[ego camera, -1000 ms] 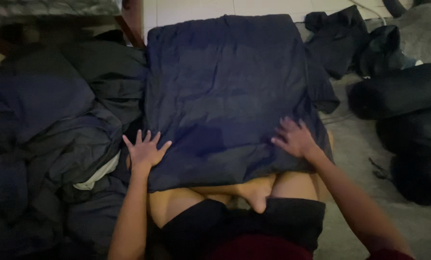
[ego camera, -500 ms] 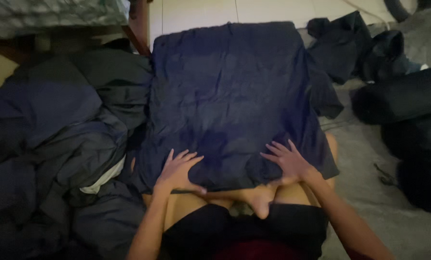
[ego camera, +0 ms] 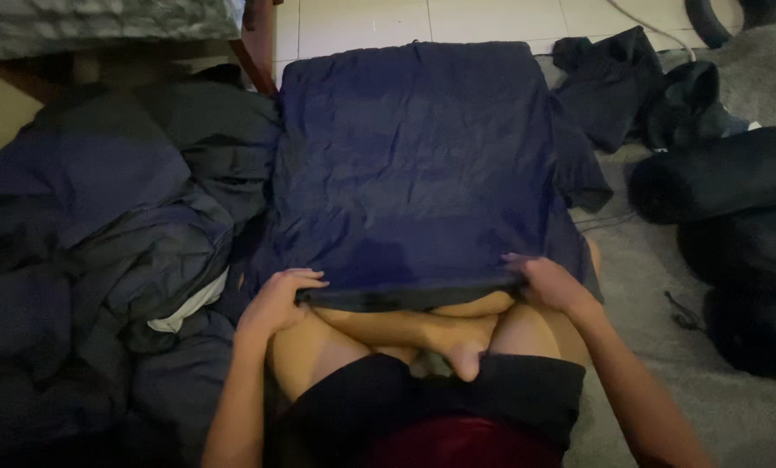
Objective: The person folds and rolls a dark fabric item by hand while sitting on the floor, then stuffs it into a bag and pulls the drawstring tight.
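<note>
Gripping the near hem of a flat, rectangular dark-blue quilted fabric pad point(ego camera: 414, 165), both hands are curled shut on its edge. The left hand point(ego camera: 277, 299) has its fingers wrapped over the near left corner, and the right hand point(ego camera: 551, 282) pinches the near right corner, so the hem runs straight between the two grips, lifted slightly off the person's crossed bare legs point(ego camera: 423, 334) just beneath it. Beyond the grips the pad lies spread out flat, its far edge reaching the pale tiled floor point(ego camera: 362, 22). Outward from the left grip sits a rumpled heap of dark-blue and grey bedding point(ego camera: 102, 243). Outward from the right grip lie a crumpled dark garment point(ego camera: 609, 87) and, farther off, several rolled dark fabric bundles point(ego camera: 717, 178) on a grey carpet point(ego camera: 665, 381).
</note>
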